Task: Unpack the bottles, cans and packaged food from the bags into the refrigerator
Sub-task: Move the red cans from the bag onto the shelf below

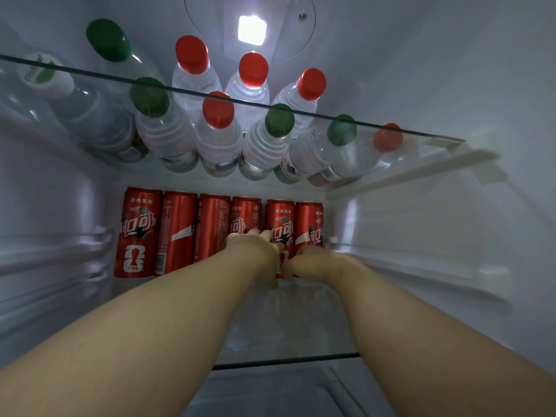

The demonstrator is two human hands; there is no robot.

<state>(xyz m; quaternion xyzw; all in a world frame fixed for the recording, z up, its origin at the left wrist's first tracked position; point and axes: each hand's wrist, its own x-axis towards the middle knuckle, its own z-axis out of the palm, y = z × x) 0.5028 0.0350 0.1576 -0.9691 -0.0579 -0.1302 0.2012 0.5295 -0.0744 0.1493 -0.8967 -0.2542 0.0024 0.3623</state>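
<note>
Several red cola cans [177,233] stand in a row against the back wall of the refrigerator, on the middle glass shelf [288,329]. Both my arms reach in to the right end of that row. My left hand [255,251] curls round the lower part of the fourth can [245,213], fingers on top and thumb pointing down. My right hand [316,260] grips the last can on the right [310,218], with its thumb against the base of the fifth can [279,218]. The hands hide the bottoms of these cans.
Above, the upper glass shelf [391,129] holds several clear water bottles with red caps [218,109] and green caps [149,96]. The fridge light [252,30] glows at the top. A drawer lid [270,386] lies below the middle shelf. Bare shelf shows right of the cans.
</note>
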